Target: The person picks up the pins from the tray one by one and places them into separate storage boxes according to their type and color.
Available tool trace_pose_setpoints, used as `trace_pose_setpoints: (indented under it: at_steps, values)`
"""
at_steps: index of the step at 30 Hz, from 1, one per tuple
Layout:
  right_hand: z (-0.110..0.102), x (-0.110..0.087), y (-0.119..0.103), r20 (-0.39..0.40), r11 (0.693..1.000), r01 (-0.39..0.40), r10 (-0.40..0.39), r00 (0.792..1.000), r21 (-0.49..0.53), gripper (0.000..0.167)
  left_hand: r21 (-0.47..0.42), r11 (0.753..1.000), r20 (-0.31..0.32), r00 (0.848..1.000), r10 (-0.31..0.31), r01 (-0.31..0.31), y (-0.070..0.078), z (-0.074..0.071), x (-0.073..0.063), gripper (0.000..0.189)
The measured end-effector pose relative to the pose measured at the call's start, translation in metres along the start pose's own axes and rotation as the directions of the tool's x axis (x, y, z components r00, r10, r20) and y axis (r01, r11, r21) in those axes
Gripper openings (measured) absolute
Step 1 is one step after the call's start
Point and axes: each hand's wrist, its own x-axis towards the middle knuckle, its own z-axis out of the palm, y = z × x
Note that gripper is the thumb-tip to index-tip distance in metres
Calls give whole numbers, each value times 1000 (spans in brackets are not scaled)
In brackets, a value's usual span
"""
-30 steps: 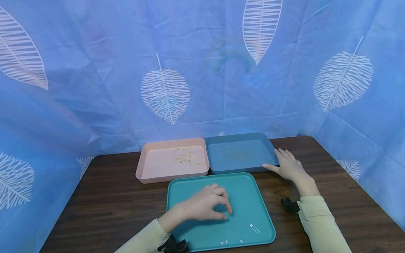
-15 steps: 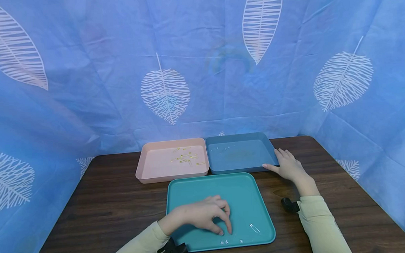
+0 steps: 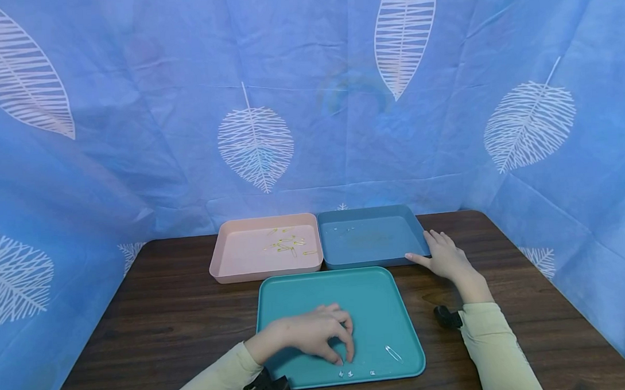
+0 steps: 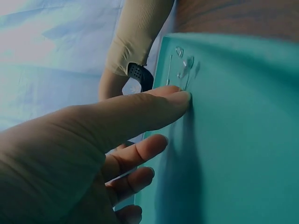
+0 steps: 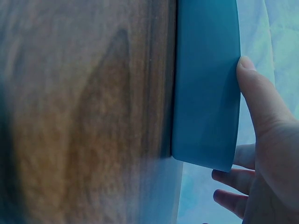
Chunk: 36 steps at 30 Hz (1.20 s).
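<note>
My left hand (image 3: 319, 332) hovers low over the teal tray (image 3: 378, 290), fingers bent. Thumb and index fingertips are apart in the head view, right at two small white-headed safety pins (image 3: 346, 374) by the tray's near rim. In the left wrist view, a pale pin (image 4: 188, 65) reaches down to the thumb tip, and whether the fingers grip it I cannot tell. One more pin head (image 3: 373, 373) and a white safety pin (image 3: 394, 354) lie to the right. My right hand (image 3: 445, 258) rests at the blue tray's (image 3: 366, 263) right corner, thumb on its rim, fingers spread.
Left of the blue tray stands a pink tray (image 3: 266, 274) with several yellow safety pins (image 3: 288, 243). Tiny pale pieces (image 3: 347, 229) lie in the blue tray. All three trays stand on a dark wooden table (image 3: 182, 320), with a leaf-patterned blue cloth (image 3: 310, 132) behind.
My left hand has come down and toward the near rim of the teal tray, its thumb and index finger drawing closer together. My right hand has stayed at the blue tray.
</note>
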Motion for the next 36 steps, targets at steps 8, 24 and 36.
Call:
trace_pose_setpoints:
  at_steps: [8,24,36]
  values:
    - [-1,-1,0,-2,1000,-3,3,1000,5,105,63,995,-18,997,-81,82,-1,-4,-2,9]
    - [-2,-1,-1,2,1000,-4,4,1000,5,104,114,989,-31,996,-88,91,10,2,3,10]
    - [-1,-1,-2,5,1000,-4,4,1000,10,105,100,991,-21,996,-84,86,11,-1,1,16]
